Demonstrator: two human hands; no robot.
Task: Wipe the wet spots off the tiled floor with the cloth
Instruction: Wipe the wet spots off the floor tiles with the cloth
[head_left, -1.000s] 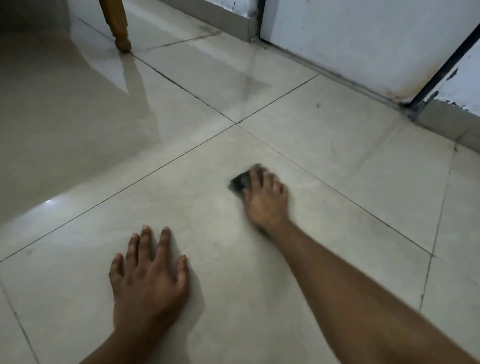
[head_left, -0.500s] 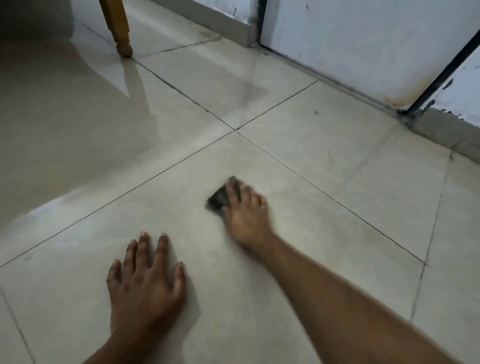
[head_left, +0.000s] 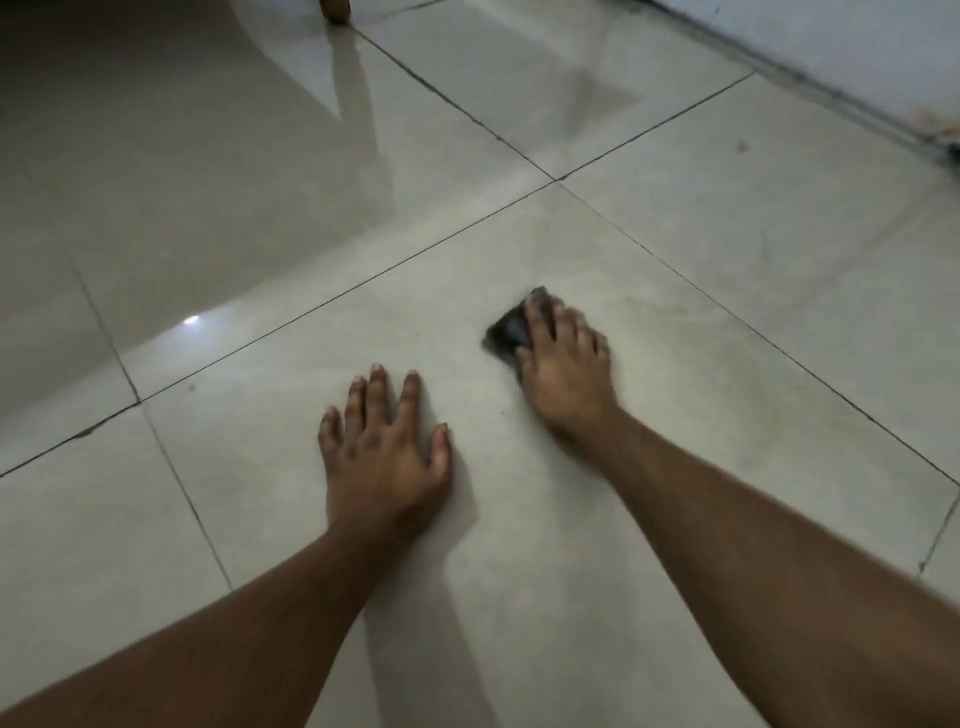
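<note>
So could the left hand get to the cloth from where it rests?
Probably yes: the left hand lies flat near the cloth, bare tile between them; only the right hand covers it.

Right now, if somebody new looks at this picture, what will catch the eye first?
First the right hand, pressing a small dark cloth on the glossy beige tiled floor, mid-frame. Next the left hand, spread flat on the same tile, nearer the camera. A wooden furniture foot shows at the top edge.
</note>
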